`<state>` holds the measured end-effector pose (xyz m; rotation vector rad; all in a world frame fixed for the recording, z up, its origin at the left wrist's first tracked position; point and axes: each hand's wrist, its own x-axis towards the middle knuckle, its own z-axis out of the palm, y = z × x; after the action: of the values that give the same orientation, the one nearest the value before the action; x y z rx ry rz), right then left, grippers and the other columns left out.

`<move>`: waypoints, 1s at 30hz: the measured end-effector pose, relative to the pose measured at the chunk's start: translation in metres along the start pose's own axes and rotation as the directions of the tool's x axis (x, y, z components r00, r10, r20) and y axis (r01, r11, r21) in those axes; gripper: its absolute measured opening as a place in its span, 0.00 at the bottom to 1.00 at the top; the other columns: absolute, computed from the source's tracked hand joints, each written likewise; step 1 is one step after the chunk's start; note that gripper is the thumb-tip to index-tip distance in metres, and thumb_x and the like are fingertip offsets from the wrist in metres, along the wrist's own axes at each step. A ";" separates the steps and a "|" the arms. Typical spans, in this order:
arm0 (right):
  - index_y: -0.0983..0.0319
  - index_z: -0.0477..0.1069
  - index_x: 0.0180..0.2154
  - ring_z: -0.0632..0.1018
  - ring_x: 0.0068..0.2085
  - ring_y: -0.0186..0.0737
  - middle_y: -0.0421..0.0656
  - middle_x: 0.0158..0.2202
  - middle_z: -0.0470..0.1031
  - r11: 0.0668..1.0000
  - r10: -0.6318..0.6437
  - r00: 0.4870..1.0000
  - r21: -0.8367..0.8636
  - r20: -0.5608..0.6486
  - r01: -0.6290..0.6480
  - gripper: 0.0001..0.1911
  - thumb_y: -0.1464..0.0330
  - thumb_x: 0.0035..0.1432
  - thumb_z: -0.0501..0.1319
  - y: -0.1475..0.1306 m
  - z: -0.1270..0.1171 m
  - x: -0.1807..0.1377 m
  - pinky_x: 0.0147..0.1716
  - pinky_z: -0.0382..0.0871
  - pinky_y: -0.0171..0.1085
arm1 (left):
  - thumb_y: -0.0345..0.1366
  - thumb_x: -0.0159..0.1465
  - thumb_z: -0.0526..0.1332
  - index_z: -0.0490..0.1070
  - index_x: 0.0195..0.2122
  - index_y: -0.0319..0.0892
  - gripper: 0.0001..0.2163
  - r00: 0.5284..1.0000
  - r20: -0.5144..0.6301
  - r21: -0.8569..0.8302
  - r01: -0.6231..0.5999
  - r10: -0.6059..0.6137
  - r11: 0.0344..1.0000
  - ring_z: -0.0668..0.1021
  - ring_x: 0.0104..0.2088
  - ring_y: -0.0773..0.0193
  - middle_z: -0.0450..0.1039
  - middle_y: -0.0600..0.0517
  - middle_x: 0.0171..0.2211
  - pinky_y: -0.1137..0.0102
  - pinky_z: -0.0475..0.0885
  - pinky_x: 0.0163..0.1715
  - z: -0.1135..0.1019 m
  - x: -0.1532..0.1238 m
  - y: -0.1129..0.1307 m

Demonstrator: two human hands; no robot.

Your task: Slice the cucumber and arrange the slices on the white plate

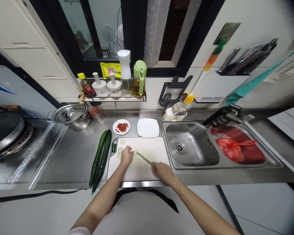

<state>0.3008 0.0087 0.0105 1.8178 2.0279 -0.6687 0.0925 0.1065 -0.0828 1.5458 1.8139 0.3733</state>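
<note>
My right hand [162, 171] grips a kitchen knife [145, 159] by its handle, the blade pointing up and left over a white cutting board [147, 171]. A pale green cucumber slice [135, 152] lies by the blade's tip. Just left of it is my left hand [126, 157], its fingers bent and closed; whatever they hold is hidden. Several overlapping cucumber slices [120, 152] lie left of that hand, with a single slice [122, 142] above them. A dark green cucumber end [114, 148] sits at the board's left edge. Two whole cucumbers [100, 160] lie alongside the board.
Behind the board stand a small plate [115, 128] of chopped red pieces and a white square plate [148, 128]. A double sink [193, 143] is at right, with a red bag [229, 148] in it. A lidded pot [73, 117] stands back left, below a seasoning rack [112, 99].
</note>
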 end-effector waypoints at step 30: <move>0.64 0.69 0.47 0.78 0.45 0.47 0.53 0.41 0.77 0.999 -0.023 0.998 -0.023 0.050 0.024 0.15 0.71 0.65 0.47 -0.006 -0.004 0.010 0.39 0.67 0.39 | 0.31 0.58 0.59 0.69 0.36 0.43 0.04 1.000 -0.014 -0.013 0.000 0.000 1.000 0.74 0.29 0.66 0.71 0.56 0.25 0.73 0.63 0.32 0.000 0.000 0.000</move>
<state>0.2936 0.0184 0.0091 1.7493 2.0191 -0.6877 0.0926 0.1067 -0.0827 1.5380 1.8186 0.3965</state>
